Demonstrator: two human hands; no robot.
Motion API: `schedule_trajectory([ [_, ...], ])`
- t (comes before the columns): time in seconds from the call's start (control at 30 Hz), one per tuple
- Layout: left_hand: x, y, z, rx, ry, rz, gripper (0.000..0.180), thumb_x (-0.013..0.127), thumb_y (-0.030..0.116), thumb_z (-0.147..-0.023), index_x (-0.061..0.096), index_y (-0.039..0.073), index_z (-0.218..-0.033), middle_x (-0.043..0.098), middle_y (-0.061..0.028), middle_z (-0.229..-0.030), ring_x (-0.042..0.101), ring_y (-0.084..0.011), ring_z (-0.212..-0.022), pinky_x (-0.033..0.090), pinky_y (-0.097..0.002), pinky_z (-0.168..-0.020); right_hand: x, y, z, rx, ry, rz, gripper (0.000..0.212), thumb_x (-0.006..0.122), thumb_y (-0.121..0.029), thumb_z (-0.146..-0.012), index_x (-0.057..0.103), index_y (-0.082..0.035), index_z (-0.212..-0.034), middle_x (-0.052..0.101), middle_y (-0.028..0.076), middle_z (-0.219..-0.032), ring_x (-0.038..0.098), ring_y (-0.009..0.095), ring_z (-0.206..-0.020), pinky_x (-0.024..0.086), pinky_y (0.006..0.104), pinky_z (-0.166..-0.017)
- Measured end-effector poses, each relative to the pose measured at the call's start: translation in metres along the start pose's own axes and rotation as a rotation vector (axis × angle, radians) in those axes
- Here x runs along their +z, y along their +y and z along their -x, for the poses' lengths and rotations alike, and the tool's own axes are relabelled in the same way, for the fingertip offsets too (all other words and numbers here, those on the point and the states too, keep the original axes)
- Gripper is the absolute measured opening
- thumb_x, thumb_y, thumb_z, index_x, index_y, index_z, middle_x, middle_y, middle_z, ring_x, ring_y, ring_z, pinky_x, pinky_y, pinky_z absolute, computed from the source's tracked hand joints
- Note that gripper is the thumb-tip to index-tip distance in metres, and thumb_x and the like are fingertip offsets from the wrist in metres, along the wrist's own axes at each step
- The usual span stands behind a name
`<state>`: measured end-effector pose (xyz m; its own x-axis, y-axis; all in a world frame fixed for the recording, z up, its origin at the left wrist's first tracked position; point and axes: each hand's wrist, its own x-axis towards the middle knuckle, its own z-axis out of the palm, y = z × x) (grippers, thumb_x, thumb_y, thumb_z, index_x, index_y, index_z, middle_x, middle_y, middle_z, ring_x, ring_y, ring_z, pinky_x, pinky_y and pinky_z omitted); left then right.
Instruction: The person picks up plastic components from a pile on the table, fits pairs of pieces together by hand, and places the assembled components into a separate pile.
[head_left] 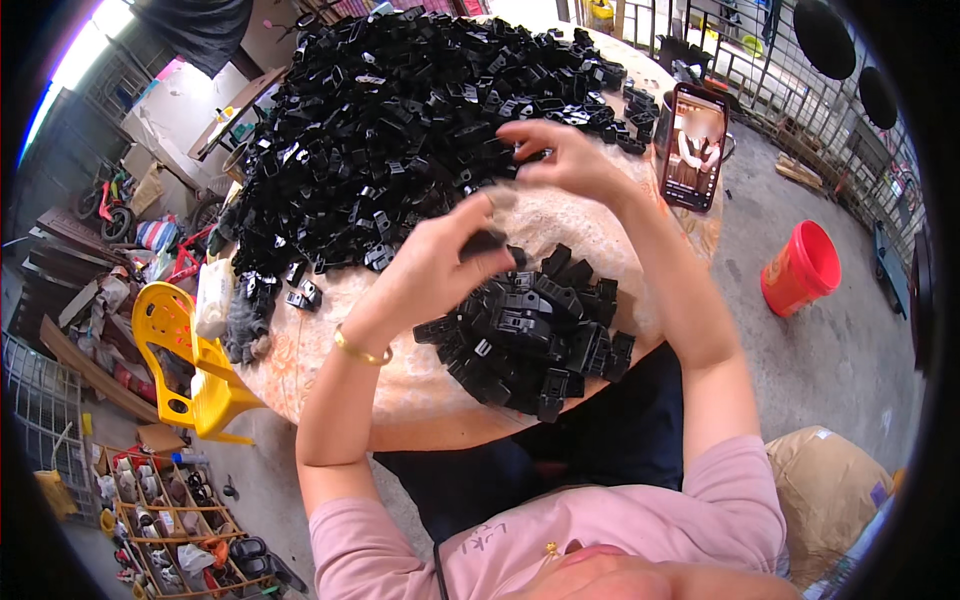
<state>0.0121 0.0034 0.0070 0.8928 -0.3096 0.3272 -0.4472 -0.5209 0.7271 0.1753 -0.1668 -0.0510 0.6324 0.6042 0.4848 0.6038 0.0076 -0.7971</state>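
Observation:
My left hand point(425, 265) is closed around a black plastic part point(484, 244), held just above a small heap of larger black plastic pieces point(530, 325) near the table's front edge. Motion blurs its fingertips, and its fingers partly cover the part. A gold bangle point(361, 347) circles the left wrist. Farther off, my right hand point(568, 160) reaches to the near right side of a big pile of black plastic parts point(400, 120). Its thumb and fingers are apart, with black parts showing in the gap; no held piece can be made out.
A patterned cloth covers the round table point(330, 350). A phone point(694, 148) stands upright at its right edge. On the floor are a red bucket point(800, 268) to the right, a yellow plastic chair point(190, 360) to the left and a shoe rack point(180, 525) at lower left.

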Motion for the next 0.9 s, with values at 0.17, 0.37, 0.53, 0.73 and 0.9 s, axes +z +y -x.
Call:
schedule_trajectory([
  [0.17,0.0,-0.006,0.003,0.19,-0.354,-0.166,0.048,0.066,0.033,-0.076,0.057,0.002,-0.11,0.059,-0.0139,-0.103,0.054,-0.028,-0.099,0.041,-0.0368,-0.088,-0.005,0.052,-0.004,0.056,0.343,0.671,0.046,0.067,-0.033,-0.075,0.059,-0.002,-0.108,0.06,0.016,-0.103,0.057,0.028,-0.096,0.047,0.0357,-0.081],
  [0.37,0.009,-0.078,-0.021,0.069,0.189,-0.586,0.024,0.062,0.012,-0.077,0.063,0.004,-0.099,0.059,-0.0102,-0.095,0.052,-0.0274,-0.089,0.043,-0.034,-0.082,0.01,0.044,-0.009,0.111,0.271,0.822,0.04,0.065,-0.028,-0.076,0.058,-0.004,-0.108,0.06,0.014,-0.1,0.056,0.03,-0.097,0.045,0.0379,-0.084],
  [0.53,0.019,-0.086,-0.022,-0.038,0.114,-0.84,0.025,0.066,0.012,-0.07,0.061,0.004,-0.093,0.057,-0.0094,-0.095,0.048,-0.0296,-0.093,0.041,-0.0361,-0.084,0.023,0.025,-0.004,-0.144,0.309,0.474,0.027,0.056,-0.009,-0.081,0.056,-0.003,-0.107,0.058,0.016,-0.1,0.056,0.035,-0.09,0.045,0.0354,-0.079],
  [0.73,0.017,-0.076,-0.023,0.191,0.378,-0.482,0.022,0.066,0.008,-0.069,0.056,-0.001,-0.086,0.056,-0.0162,-0.107,0.047,-0.0328,-0.11,0.037,-0.0387,-0.094,0.042,0.013,0.004,-0.268,0.132,0.347,0.034,0.056,-0.005,-0.08,0.053,-0.003,-0.113,0.057,0.016,-0.099,0.057,0.032,-0.09,0.047,0.0355,-0.076],
  [0.9,0.004,-0.08,-0.02,0.189,0.192,-0.324,0.023,0.067,0.005,-0.069,0.055,-0.002,-0.086,0.053,-0.0139,-0.111,0.058,-0.0228,-0.092,0.05,-0.0285,-0.076,0.049,0.004,0.009,-0.152,-0.025,0.2,0.034,0.056,-0.004,-0.074,0.056,-0.001,-0.108,0.059,0.018,-0.096,0.059,0.029,-0.089,0.047,0.0341,-0.079],
])
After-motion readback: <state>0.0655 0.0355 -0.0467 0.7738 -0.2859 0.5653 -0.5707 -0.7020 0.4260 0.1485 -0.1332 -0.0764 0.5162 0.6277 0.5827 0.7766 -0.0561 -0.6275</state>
